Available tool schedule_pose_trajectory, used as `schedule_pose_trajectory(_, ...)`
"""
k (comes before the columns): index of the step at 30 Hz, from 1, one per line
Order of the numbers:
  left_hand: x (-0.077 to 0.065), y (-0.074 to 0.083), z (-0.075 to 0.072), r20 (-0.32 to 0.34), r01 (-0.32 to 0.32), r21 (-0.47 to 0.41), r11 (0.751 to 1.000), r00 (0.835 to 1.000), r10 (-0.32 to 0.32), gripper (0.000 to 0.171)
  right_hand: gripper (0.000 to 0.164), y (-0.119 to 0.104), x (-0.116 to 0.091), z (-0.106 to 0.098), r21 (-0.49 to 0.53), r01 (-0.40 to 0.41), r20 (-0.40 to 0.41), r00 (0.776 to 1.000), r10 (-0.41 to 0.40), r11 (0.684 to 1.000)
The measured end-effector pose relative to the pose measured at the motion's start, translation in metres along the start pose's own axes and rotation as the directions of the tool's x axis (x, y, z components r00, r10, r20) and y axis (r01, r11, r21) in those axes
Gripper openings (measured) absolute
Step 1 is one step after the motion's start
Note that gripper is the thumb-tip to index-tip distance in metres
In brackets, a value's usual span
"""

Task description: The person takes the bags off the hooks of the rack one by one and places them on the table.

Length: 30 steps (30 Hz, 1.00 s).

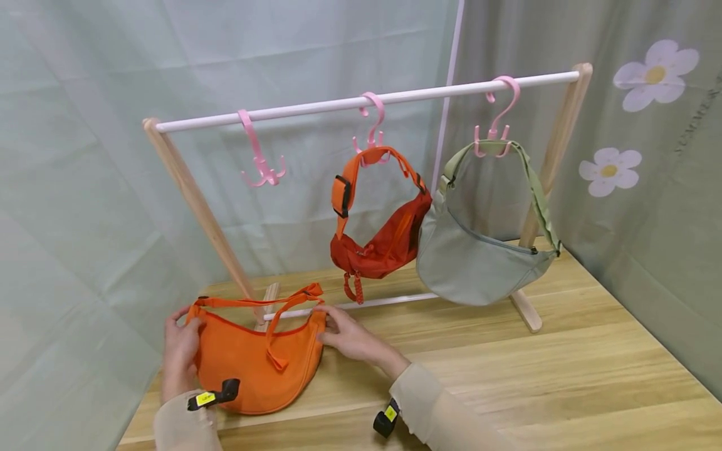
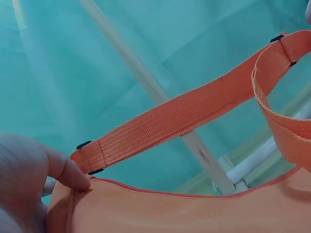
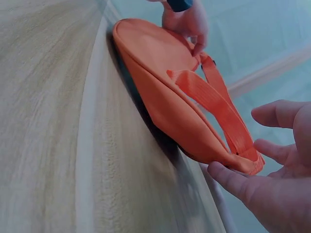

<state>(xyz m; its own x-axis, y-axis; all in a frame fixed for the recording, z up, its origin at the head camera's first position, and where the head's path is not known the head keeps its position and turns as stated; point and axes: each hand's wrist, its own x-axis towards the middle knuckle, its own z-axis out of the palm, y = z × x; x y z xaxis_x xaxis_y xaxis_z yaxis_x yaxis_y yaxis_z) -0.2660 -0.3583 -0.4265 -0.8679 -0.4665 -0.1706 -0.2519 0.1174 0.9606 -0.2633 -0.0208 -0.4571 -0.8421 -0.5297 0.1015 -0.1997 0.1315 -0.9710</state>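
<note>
An orange crescent-shaped shoulder bag (image 1: 256, 363) is held up low over the table at the left, its strap (image 2: 180, 119) looping loosely above the zipped edge. My left hand (image 1: 182, 344) pinches its left top corner between thumb and fingers, just below a black strap buckle. At the other top corner is my right hand (image 1: 352, 335). In the right wrist view this hand's (image 3: 279, 155) fingers are spread and fairly straight; one fingertip touches the bag's end and the thumb stands away from it.
Behind the bag stands a wooden-legged rack with a white rail (image 1: 316, 108). Three pink hooks hang there: the left hook (image 1: 259, 150) carries nothing, the middle one a red waist bag (image 1: 383, 244), the right one a grey-green shoulder bag (image 1: 485, 263). Curtains (image 1: 84, 156) enclose the wooden table (image 1: 564, 376).
</note>
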Motion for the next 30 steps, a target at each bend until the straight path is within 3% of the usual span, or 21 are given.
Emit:
schedule_pose_trajectory(10,0.001,-0.008,-0.002,0.017,-0.006,0.064,0.998,1.000,0.005,0.065,0.059,0.000,-0.005,0.004,-0.093,-0.068,-0.002,0.998,0.068,0.993)
schedule_pose_trajectory(22,0.005,-0.020,-0.003,0.019,0.002,0.086,0.996,1.000,-0.004,0.064,0.061,0.007,-0.003,0.003,-0.221,-0.071,0.007,0.997,0.075,0.973)
schedule_pose_trajectory(30,0.005,-0.028,-0.001,0.028,0.002,0.101,0.995,1.000,-0.005,0.061,0.060,0.010,-0.001,0.004,-0.229,-0.076,0.000,0.997,0.078,0.970)
